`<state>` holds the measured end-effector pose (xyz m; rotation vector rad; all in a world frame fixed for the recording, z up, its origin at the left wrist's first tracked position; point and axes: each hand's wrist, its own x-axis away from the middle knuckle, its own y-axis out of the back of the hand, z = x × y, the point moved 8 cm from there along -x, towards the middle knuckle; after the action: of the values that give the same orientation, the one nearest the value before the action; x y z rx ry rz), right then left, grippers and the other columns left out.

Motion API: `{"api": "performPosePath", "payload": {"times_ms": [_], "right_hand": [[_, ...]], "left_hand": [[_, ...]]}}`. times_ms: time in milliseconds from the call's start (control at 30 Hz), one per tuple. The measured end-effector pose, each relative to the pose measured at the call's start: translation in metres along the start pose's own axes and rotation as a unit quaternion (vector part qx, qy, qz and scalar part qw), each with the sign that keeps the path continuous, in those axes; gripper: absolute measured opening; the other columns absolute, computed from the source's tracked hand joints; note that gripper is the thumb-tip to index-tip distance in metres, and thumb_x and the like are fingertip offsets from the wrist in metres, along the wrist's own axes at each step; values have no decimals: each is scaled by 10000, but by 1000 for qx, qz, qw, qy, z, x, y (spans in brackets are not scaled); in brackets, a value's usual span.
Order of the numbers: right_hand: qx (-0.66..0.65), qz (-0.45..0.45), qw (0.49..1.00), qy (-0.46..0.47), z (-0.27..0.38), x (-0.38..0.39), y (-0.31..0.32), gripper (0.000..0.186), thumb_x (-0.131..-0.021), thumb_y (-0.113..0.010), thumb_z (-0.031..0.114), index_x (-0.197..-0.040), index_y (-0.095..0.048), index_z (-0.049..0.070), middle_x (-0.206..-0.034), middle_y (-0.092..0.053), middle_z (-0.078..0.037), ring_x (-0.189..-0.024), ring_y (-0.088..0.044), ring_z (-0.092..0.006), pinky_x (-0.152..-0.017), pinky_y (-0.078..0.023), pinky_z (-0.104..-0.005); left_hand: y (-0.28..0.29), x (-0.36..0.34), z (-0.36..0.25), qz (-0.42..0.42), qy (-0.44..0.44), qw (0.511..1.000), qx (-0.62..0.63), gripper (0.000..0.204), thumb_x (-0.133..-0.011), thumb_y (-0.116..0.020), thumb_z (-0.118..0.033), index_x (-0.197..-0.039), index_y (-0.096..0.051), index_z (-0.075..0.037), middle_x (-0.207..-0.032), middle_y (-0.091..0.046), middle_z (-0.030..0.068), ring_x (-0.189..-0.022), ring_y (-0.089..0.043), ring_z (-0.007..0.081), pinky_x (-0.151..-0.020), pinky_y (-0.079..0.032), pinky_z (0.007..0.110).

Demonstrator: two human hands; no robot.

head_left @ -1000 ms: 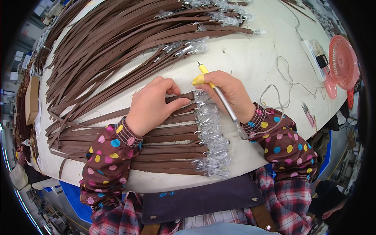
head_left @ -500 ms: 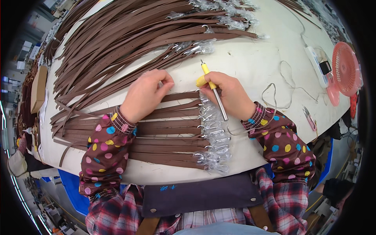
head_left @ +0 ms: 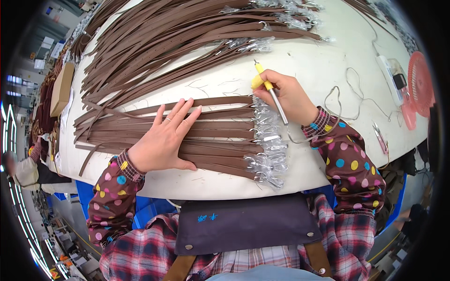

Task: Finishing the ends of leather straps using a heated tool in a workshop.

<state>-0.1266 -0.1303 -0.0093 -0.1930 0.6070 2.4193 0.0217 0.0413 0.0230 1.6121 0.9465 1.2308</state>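
My left hand (head_left: 165,136) lies flat with spread fingers across a row of brown leather-like straps (head_left: 220,125) on the table. Its thumb rests by the row's near edge. My right hand (head_left: 291,98) grips a corded pen-shaped tool (head_left: 280,107) with a yellow wrapped grip, a silver lower end and a thin dark tip pointing up and away. The hand is beside the far corner of the row, where the straps end in metal hooks or buckles wrapped in clear plastic (head_left: 269,145). A cord leads off the tool's silver end.
A large pile of similar straps (head_left: 154,47) covers the far left. To the right are a white power strip (head_left: 390,79), a pink fan (head_left: 420,84) and small snips (head_left: 379,138). The cord (head_left: 349,105) loops over the white table (head_left: 323,65). Another person stands far left.
My left hand has opened and come down from the far edge of the straps to lie flat on them. The right hand keeps hold of the tool. The whole view has shifted slightly.
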Motion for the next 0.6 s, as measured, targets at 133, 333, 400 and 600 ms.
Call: {"api": "performPosePath", "payload": {"times_ms": [133, 333, 400, 600], "right_hand": [[-25, -14, 1000, 8, -3, 2, 2, 173, -853, -662, 92, -998, -607, 15, -754, -612, -61, -635, -536, -108, -608, -456, -243], [142, -116, 981, 61, 11, -3, 26, 184, -863, -673, 183, -962, -600, 45, -786, -641, -106, -661, -610, -215, -638, -481, -272], [142, -229, 958, 99, 23, 2, 54, 187, -862, -648, 235, -929, -605, 65, -760, -644, -132, -683, -626, -324, -600, -481, -361], [47, -320, 937, 132, 33, 10, 104, 181, -949, -560, 240, -993, -603, 70, -755, -658, -62, -646, -643, -200, -603, -499, -284]], "left_hand": [[10, -17, 3, -16, -6, 1000, -1, 1041, -632, -782, -301, -1463, -214, -35, -1428, -345, 192, -1307, -380, 343, -1091, -272, 534], [18, -43, 6, -129, -30, 991, -2, 450, -647, -686, -96, -1072, -541, -62, -917, -562, 113, -875, -583, 312, -724, -494, 369], [13, -48, 13, -93, 4, 995, -40, 367, -646, -690, -90, -984, -549, -63, -888, -581, 100, -840, -600, 318, -682, -493, 383], [90, -38, 0, -267, 33, 962, -38, 310, -721, -700, -51, -997, -558, -41, -826, -654, 147, -767, -642, 355, -645, -510, 381]]}}
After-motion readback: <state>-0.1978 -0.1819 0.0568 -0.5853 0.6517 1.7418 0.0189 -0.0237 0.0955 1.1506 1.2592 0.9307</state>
